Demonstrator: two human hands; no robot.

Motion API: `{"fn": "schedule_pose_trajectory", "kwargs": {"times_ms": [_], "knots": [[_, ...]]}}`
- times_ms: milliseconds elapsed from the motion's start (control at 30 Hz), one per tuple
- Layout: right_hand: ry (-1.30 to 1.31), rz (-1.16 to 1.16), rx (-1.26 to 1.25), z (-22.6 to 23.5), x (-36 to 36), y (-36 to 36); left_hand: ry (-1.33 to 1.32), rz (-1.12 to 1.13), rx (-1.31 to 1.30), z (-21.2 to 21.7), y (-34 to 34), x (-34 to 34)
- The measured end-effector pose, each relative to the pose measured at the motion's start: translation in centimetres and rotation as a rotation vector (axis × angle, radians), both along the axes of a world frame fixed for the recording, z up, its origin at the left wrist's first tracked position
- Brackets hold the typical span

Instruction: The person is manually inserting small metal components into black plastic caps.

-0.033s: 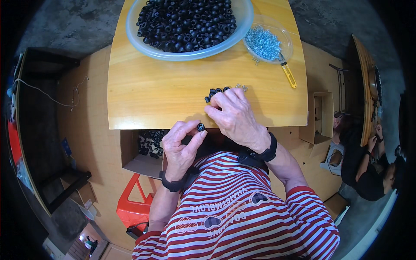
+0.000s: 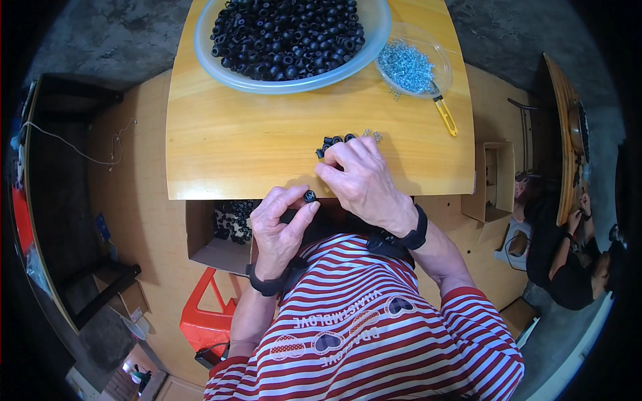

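Just off the table's front edge, my left hand (image 2: pixel 279 224) pinches a small round black plastic cap (image 2: pixel 309 196) between thumb and fingertips. Something pale shows inside its open end. My right hand (image 2: pixel 364 177) is over the front of the table with its fingers curled together; whatever is in the fingertips, if anything, is hidden. Against its fingers lies a little group of black caps (image 2: pixel 328 143), partly covered by the hand. Just beyond them sit a few tiny metal pieces (image 2: pixel 374 136).
On the wooden table (image 2: pixel 247 140) stand a large tub (image 2: pixel 294 85) heaped with black caps and a small clear bowl (image 2: pixel 445 73) of shiny metal bits. A yellow-handled tool (image 2: pixel 446 117) leans out of it. Below are a cardboard box (image 2: pixel 200 234) and red stool (image 2: pixel 204 321); another person (image 2: pixel 568 267) sits right.
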State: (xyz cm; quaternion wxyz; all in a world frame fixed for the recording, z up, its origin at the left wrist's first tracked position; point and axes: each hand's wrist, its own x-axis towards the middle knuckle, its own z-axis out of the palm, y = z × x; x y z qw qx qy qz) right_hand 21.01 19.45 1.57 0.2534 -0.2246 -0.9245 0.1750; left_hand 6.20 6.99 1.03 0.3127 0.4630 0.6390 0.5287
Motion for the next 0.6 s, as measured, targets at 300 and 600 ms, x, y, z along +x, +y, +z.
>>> {"fn": "schedule_pose_trajectory", "kwargs": {"times_ms": [300, 600], "knots": [[0.667, -0.050, -1.326, 1.2, 2.7, -1.9, -0.026, -0.033, 0.041, 0.8, 0.4, 0.1], [0.812, 0.005, -1.759, 0.5, 3.5, -2.6, -0.056, -0.128, 0.082, 1.4, 1.0, 0.7]]}}
